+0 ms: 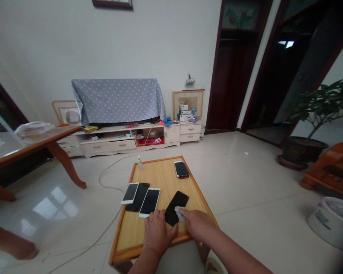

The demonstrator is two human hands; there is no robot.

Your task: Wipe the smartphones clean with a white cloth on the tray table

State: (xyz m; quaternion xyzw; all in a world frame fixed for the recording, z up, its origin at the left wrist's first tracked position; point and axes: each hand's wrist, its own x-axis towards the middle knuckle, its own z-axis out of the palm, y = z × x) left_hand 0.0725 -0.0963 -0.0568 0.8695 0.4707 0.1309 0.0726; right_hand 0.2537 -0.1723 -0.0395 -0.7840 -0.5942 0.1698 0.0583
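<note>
A black smartphone (pixel 175 203) lies at a slant on a small wooden table (pixel 162 173). My left hand (pixel 157 230) grips its near end, with the fingers by the left edge and the thumb at the lower corner. Pinched in my right hand (pixel 198 223) is a crumpled white tissue (pixel 180 213), pressed on the phone's dark face. Left of it lies a white smartphone (pixel 149 202). Another white smartphone (pixel 130 193) rests partly on a black smartphone (pixel 141 197). At the far right, a white-framed phone (pixel 181 169) sits over a dark red one.
A small clear spray bottle (pixel 140 164) stands at the table's far left corner. A cable (pixel 108 186) runs over the floor on the left. Beyond is a low white cabinet (pixel 111 145); a larger wooden table (pixel 65 137), a potted plant (pixel 305 146) and a white bucket (pixel 328 224) flank the scene.
</note>
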